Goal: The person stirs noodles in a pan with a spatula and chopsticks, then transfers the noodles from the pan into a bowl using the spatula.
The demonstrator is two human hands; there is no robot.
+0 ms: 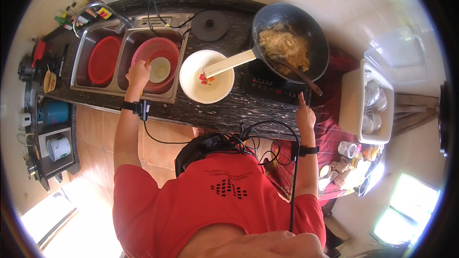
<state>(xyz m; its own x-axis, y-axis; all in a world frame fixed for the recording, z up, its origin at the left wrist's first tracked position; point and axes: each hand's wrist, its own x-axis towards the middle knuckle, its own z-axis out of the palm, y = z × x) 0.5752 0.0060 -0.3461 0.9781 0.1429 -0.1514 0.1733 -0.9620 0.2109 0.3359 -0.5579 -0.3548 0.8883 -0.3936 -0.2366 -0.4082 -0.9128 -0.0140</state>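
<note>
My left hand (pixel 138 75) is closed around thin wooden sticks, likely chopsticks, over the left rim of a red plastic colander (pixel 174 52) in the right sink basin. Inside the colander is a small pale bowl (pixel 160 70). My right hand (pixel 306 116) holds nothing; its extended index finger is at the control panel of a black induction cooker (pixel 270 87), the other fingers curled. On the cooker stands a dark wok (pixel 317 39) with cooked noodle-like strands (pixel 283 43) and a wooden spatula (pixel 301 77) in it. The wok's handle reaches over a white bowl (pixel 215 91).
A red basin (pixel 104 61) sits in the left sink basin under the faucet (pixel 123 19). Behind the white bowl lies a dark lid (pixel 209 25). Bottles (pixel 98 7) stand at the back left. On the right are a dish bin (pixel 349 100) and jars (pixel 347 148). Cables cross the counter.
</note>
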